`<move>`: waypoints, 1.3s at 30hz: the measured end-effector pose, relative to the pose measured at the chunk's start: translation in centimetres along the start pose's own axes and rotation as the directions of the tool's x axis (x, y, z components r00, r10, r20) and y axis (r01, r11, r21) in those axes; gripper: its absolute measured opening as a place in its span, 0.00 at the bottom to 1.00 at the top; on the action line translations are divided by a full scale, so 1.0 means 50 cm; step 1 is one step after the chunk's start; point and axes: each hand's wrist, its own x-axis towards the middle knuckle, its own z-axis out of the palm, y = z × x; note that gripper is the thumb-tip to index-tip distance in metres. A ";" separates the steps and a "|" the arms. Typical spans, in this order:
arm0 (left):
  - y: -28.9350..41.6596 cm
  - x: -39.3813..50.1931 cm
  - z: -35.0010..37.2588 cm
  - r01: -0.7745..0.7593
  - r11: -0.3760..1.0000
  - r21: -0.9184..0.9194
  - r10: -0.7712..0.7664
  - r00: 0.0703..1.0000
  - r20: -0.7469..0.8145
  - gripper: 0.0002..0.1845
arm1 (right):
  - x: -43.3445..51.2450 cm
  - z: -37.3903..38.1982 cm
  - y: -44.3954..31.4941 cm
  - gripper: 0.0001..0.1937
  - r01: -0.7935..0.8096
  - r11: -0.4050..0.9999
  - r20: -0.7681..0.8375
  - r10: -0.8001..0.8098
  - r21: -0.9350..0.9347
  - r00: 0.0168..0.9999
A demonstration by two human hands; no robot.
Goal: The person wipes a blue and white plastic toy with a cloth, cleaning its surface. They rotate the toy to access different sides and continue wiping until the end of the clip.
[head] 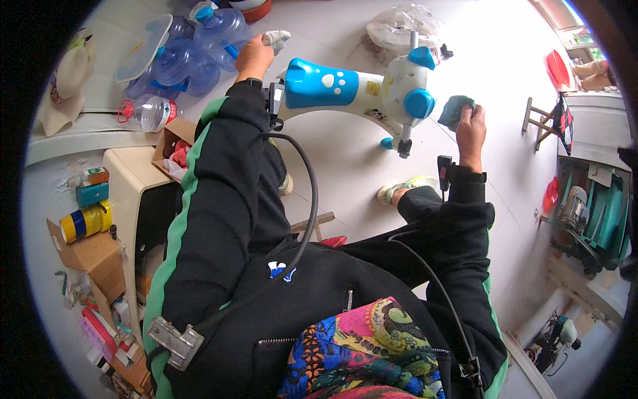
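Note:
My left hand (254, 58), raised at the upper left, grips a bunched whitish-grey cloth (276, 41) between thumb and fingers. On the right, my right hand (471, 130) holds a folded dark green cloth (454, 112) by its edge. Between the two hands stands a children's ride-on toy in white plastic, with a blue seat (322, 84) bearing a paw print and an animal-shaped head (406, 85) with blue ears. A grey handlebar (406, 133) runs through the head. Neither hand visibly touches the toy.
Large blue water bottles (184, 60) and a clear plastic jug (148, 112) lie at the upper left. An open cardboard box (172, 144) is beside my left arm. Beyond the toy sits a plastic-wrapped bundle (398, 32). A wooden stool (541, 119) and green machinery (598, 214) stand at right.

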 end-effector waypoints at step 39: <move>0.020 -0.277 -0.030 -0.487 0.802 -0.346 0.585 0.521 0.622 0.15 | 0.040 0.015 0.062 0.19 -0.051 0.998 -0.348 0.056 0.023 0.936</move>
